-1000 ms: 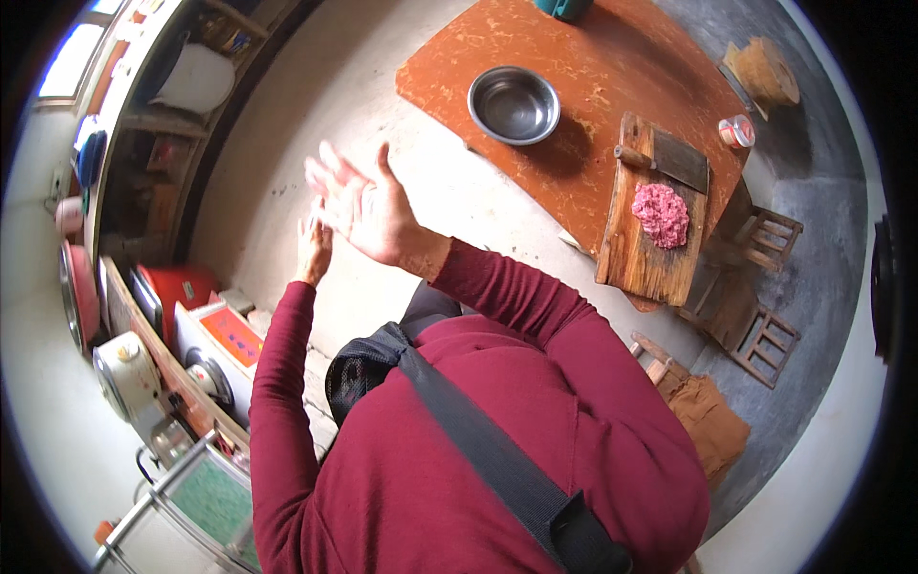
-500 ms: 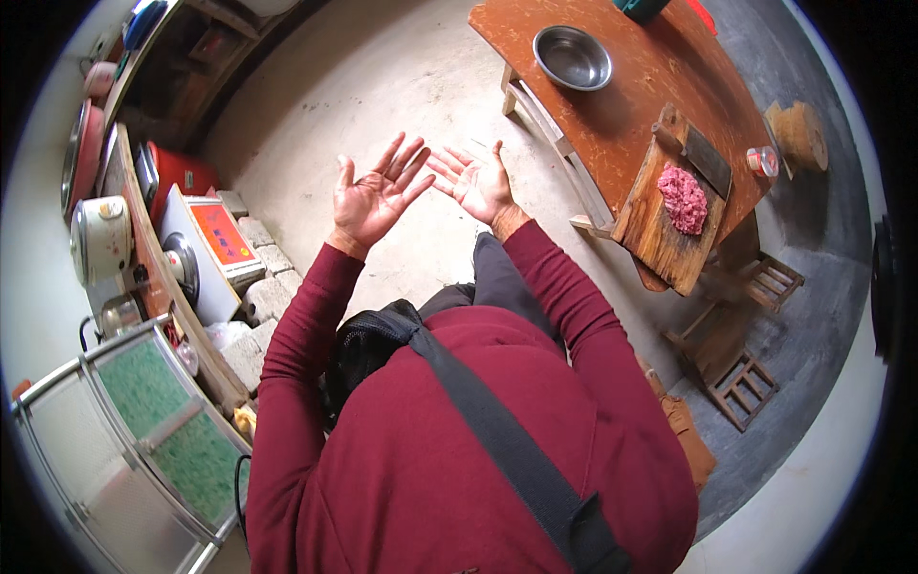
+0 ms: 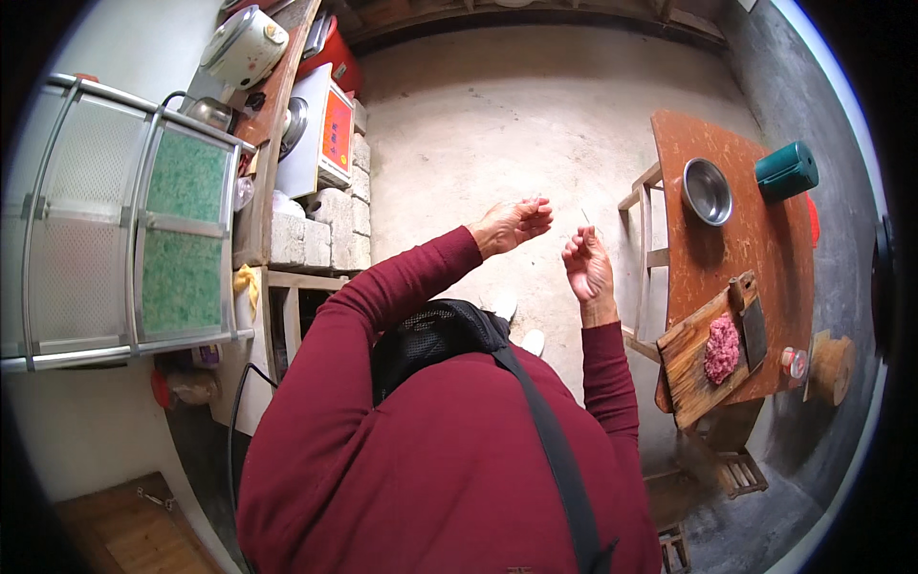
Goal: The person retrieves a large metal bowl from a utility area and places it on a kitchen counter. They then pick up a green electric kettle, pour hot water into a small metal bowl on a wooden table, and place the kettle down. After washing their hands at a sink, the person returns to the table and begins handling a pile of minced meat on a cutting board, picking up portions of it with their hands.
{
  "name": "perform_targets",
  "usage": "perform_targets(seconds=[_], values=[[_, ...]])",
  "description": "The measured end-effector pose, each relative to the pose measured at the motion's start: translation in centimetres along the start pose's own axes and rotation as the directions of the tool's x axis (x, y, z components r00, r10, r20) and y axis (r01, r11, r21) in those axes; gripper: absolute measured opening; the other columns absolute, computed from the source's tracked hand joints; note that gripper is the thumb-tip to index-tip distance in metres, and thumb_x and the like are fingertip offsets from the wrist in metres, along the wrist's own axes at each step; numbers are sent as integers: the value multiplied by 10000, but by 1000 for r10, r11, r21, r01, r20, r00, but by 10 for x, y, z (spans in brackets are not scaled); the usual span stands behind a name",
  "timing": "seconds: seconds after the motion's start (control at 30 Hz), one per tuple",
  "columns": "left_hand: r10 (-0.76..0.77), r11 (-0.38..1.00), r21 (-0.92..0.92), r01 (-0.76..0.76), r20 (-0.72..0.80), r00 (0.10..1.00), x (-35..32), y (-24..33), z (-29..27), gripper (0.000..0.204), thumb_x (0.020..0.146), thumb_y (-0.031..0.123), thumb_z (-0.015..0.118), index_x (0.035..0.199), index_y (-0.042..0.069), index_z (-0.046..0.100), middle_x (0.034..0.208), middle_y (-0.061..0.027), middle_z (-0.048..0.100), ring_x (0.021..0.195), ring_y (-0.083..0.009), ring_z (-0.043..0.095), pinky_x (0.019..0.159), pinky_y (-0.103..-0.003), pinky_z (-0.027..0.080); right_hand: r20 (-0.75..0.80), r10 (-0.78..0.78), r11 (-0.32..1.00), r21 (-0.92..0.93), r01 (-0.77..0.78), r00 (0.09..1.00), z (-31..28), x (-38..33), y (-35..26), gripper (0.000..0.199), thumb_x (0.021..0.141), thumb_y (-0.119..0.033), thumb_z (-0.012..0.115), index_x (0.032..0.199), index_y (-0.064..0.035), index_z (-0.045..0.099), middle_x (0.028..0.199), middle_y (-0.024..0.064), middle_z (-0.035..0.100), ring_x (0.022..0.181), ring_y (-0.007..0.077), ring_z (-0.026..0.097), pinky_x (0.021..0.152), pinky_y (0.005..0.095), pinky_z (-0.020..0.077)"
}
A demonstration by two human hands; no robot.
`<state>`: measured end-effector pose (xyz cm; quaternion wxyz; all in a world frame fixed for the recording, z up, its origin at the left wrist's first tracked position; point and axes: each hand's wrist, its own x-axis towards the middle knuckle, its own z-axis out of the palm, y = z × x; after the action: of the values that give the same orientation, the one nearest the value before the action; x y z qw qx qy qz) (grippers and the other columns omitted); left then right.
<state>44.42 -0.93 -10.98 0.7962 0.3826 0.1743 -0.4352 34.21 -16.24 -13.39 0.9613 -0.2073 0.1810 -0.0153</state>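
Two hands: both raised in front of the chest, over bare concrete floor [image 3: 497, 124], touching nothing solid
Left hand [image 3: 512, 225]: fingers loosely curled, palm down, holding nothing that shows
Right hand [image 3: 586, 268]: palm turned up and toward the person, fingers half-curled; a thin pale sliver sits near its fingertips, too small to tell if it's pinched
Nearest stuff: wooden table [image 3: 755, 239], off to the person's right, near the right hand but not touching it
Nearer hand: the right one, easily; the left is well apart from the table
On the table: cutting board [image 3: 703, 359] with a mound of minced meat [image 3: 722, 347] and a cleaver [image 3: 754, 330], plus a steel bowl [image 3: 707, 189] and a green cylinder [image 3: 786, 170] at the far end
Board's long axis: runs slantwise, from the table's near edge in toward its middle
Left side: shelf with a rice cooker [image 3: 244, 43], well away from both hands
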Motion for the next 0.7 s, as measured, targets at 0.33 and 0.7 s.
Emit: perform_targets(seconds=[0.33, 0.7], values=[[-467, 836, 457, 303, 303, 831, -2, -59, 49, 211, 862, 154, 549, 1054, 68, 524, 902, -18, 570, 848, -142, 576, 858, -325, 478, -453, -382, 881, 86, 466, 806, -49, -146, 32, 181, 838, -212, 590, 890, -39, 580, 681, 19, 568, 579, 119, 550, 549, 250, 495], [-983, 176, 947, 268, 184, -7, -153, -334, 98, 35, 849, 95, 546, 870, 123, 548, 776, 46, 543, 765, -112, 550, 896, -349, 442, -793, -609, 94, -75, 993, -2, -91, -411, 220, 72, 819, -93, 593, 866, -58, 552, 716, 19, 528, 641, 130, 509, 586, 259, 444]])
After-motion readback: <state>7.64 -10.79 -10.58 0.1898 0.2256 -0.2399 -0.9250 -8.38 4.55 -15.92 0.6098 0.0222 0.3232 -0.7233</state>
